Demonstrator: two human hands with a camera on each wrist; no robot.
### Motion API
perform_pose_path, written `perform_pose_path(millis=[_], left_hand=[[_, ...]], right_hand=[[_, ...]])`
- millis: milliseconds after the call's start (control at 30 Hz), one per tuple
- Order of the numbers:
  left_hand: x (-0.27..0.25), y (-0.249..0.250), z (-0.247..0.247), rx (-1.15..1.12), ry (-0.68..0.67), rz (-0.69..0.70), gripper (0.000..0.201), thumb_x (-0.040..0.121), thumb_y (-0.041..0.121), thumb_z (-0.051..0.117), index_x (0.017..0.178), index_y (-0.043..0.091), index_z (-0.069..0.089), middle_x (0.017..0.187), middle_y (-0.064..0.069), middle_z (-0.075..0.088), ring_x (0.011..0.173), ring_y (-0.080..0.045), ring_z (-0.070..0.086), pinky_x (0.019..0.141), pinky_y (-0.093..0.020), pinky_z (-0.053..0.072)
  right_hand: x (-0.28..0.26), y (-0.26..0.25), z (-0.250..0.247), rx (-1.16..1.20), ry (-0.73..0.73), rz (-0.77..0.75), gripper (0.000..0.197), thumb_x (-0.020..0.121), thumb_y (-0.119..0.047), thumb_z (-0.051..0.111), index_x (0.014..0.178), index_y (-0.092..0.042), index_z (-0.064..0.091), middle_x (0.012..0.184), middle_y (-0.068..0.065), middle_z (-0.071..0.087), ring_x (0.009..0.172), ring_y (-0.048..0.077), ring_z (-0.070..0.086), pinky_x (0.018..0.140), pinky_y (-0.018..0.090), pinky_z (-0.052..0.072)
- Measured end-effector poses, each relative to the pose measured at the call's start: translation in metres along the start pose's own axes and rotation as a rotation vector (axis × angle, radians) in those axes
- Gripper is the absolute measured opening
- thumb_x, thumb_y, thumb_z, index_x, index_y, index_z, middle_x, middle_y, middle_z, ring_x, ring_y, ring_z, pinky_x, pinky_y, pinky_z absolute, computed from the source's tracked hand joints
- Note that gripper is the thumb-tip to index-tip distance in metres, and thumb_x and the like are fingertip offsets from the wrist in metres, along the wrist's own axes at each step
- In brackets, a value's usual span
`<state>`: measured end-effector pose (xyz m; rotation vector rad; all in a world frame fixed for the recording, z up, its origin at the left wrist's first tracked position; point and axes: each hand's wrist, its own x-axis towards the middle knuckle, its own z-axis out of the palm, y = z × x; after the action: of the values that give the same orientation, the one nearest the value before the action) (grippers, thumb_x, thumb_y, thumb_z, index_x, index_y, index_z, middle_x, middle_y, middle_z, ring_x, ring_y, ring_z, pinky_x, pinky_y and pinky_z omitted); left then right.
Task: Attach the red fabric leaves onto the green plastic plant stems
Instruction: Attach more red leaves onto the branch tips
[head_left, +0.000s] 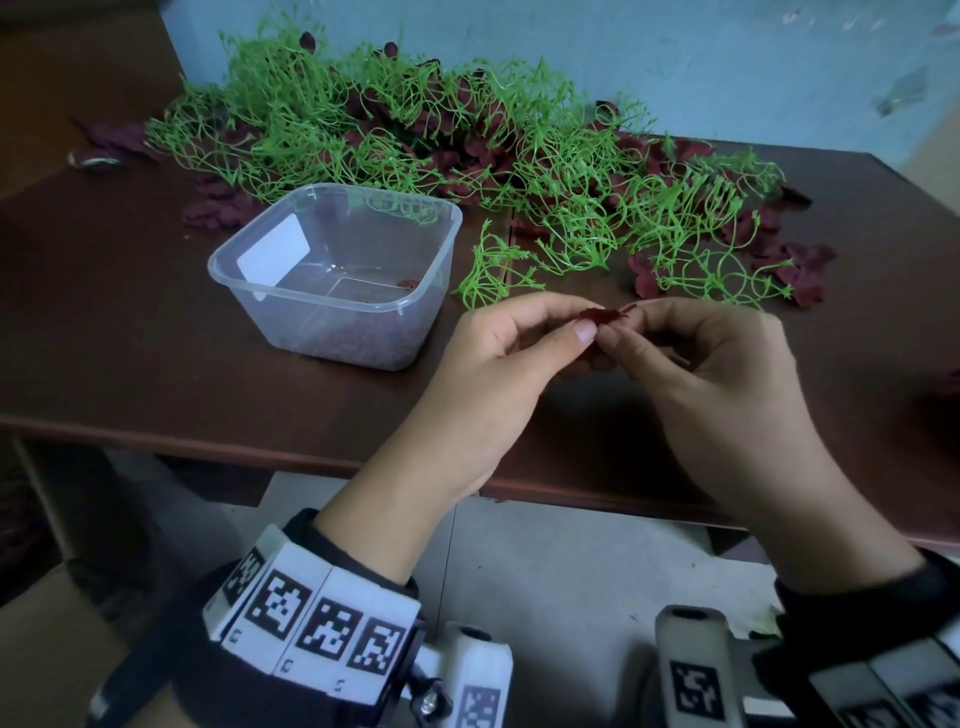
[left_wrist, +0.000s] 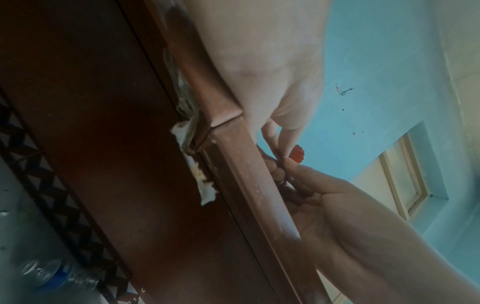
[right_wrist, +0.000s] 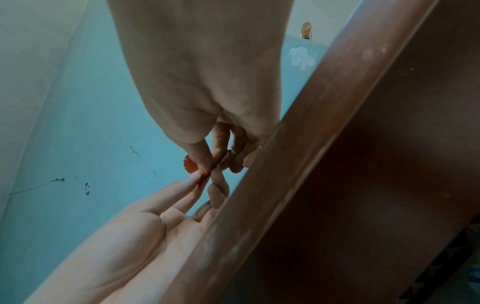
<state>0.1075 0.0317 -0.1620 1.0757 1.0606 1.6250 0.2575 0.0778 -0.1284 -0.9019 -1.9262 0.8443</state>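
Both hands meet above the table's front part and pinch one small dark red fabric leaf (head_left: 605, 314) between thumbs and forefingers. My left hand (head_left: 589, 319) holds its left side and my right hand (head_left: 621, 325) its right side. In the left wrist view the leaf (left_wrist: 297, 154) sticks out bright red past the fingertips (left_wrist: 287, 142). It also peeks out (right_wrist: 189, 164) in the right wrist view. A tangled pile of green plastic stems (head_left: 467, 145) lies behind, its nearest sprig (head_left: 488, 275) just beyond my left hand. No stem shows between the fingers.
A clear plastic tub (head_left: 291, 306) with red bits in the bottom stands left of the hands. Loose dark red leaves (head_left: 800, 270) lie among and beside the stems at the right. The brown table's front edge (head_left: 218, 441) runs below my wrists; a blue wall stands behind.
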Motion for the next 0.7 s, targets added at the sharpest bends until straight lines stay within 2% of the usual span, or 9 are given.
perform_pose_path(millis=[167, 300, 400, 500, 533, 567, 633, 667, 700], left_hand=[[-0.0013, 0.0006, 0.0016, -0.006, 0.012, -0.005, 0.017, 0.097, 0.003, 0.062, 0.103, 0.01, 0.076, 0.096, -0.01, 0.077, 0.094, -0.019, 0.072, 0.097, -0.037, 0.054], [-0.0014, 0.0013, 0.0025, -0.005, 0.017, 0.008, 0.015, 0.093, 0.008, 0.064, 0.098, 0.014, 0.076, 0.093, -0.009, 0.077, 0.091, -0.019, 0.071, 0.094, -0.036, 0.054], [-0.0011, 0.0015, 0.0029, -0.028, 0.036, 0.014, 0.015, 0.088, 0.01, 0.064, 0.094, 0.015, 0.076, 0.089, -0.009, 0.076, 0.087, -0.017, 0.07, 0.089, -0.031, 0.054], [-0.0015, 0.0015, 0.0019, -0.03, 0.031, 0.02, 0.018, 0.094, 0.001, 0.063, 0.096, 0.013, 0.075, 0.091, -0.011, 0.074, 0.087, -0.018, 0.069, 0.088, -0.03, 0.054], [-0.0018, 0.0015, 0.0014, -0.027, 0.029, 0.019, 0.02, 0.096, -0.002, 0.061, 0.096, 0.013, 0.075, 0.09, -0.011, 0.074, 0.087, -0.019, 0.068, 0.088, -0.03, 0.054], [-0.0021, 0.002, 0.0012, -0.029, 0.028, 0.011, 0.02, 0.097, -0.002, 0.061, 0.096, 0.011, 0.075, 0.089, -0.011, 0.074, 0.086, -0.019, 0.068, 0.087, -0.03, 0.054], [-0.0022, 0.0047, 0.0014, -0.067, 0.026, -0.019, 0.015, 0.098, 0.001, 0.06, 0.097, 0.006, 0.074, 0.088, -0.012, 0.072, 0.083, -0.018, 0.067, 0.083, -0.027, 0.055], [-0.002, 0.0058, 0.0016, -0.091, 0.029, -0.037, 0.014, 0.098, 0.003, 0.059, 0.097, 0.005, 0.073, 0.089, -0.012, 0.071, 0.081, -0.017, 0.067, 0.08, -0.025, 0.055], [-0.0019, 0.0069, 0.0018, -0.106, 0.035, -0.054, 0.014, 0.099, 0.005, 0.059, 0.097, 0.005, 0.073, 0.088, -0.011, 0.07, 0.08, -0.016, 0.066, 0.077, -0.024, 0.054]], right_hand=[[-0.0015, -0.0025, 0.0021, 0.026, 0.044, -0.015, 0.011, 0.091, -0.013, 0.07, 0.081, -0.009, 0.073, 0.066, -0.01, 0.069, 0.056, -0.007, 0.061, 0.056, 0.005, 0.041], [-0.0014, -0.0016, 0.0026, 0.035, 0.037, 0.003, 0.011, 0.091, -0.012, 0.07, 0.08, -0.01, 0.072, 0.053, -0.02, 0.063, 0.049, -0.008, 0.057, 0.05, 0.003, 0.037], [-0.0011, -0.0006, 0.0018, 0.014, -0.002, 0.0, 0.013, 0.091, -0.014, 0.071, 0.078, -0.012, 0.073, 0.055, -0.019, 0.064, 0.049, -0.006, 0.056, 0.051, 0.005, 0.038], [-0.0005, -0.0005, 0.0, 0.017, -0.027, 0.006, 0.013, 0.09, -0.015, 0.071, 0.077, -0.013, 0.074, 0.057, -0.023, 0.065, 0.051, -0.007, 0.057, 0.053, 0.004, 0.038], [-0.0004, -0.0004, -0.0007, 0.029, -0.028, 0.01, 0.013, 0.09, -0.016, 0.072, 0.078, -0.013, 0.074, 0.06, -0.022, 0.067, 0.053, -0.004, 0.059, 0.052, 0.007, 0.039], [-0.0003, -0.0004, -0.0011, 0.042, -0.029, 0.014, 0.012, 0.089, -0.018, 0.072, 0.078, -0.015, 0.075, 0.064, -0.017, 0.07, 0.054, 0.002, 0.061, 0.052, 0.015, 0.044], [-0.0001, -0.0001, -0.0016, 0.069, -0.03, 0.022, 0.011, 0.089, -0.022, 0.073, 0.079, -0.018, 0.076, 0.071, -0.003, 0.075, 0.065, 0.023, 0.067, 0.063, 0.036, 0.054], [0.0, 0.0001, -0.002, 0.089, -0.032, 0.028, 0.011, 0.089, -0.023, 0.073, 0.079, -0.018, 0.076, 0.072, -0.001, 0.075, 0.068, 0.026, 0.068, 0.067, 0.039, 0.055], [0.0002, 0.0006, -0.0023, 0.112, -0.034, 0.034, 0.011, 0.089, -0.022, 0.073, 0.079, -0.018, 0.076, 0.073, 0.0, 0.075, 0.068, 0.024, 0.069, 0.068, 0.038, 0.056]])
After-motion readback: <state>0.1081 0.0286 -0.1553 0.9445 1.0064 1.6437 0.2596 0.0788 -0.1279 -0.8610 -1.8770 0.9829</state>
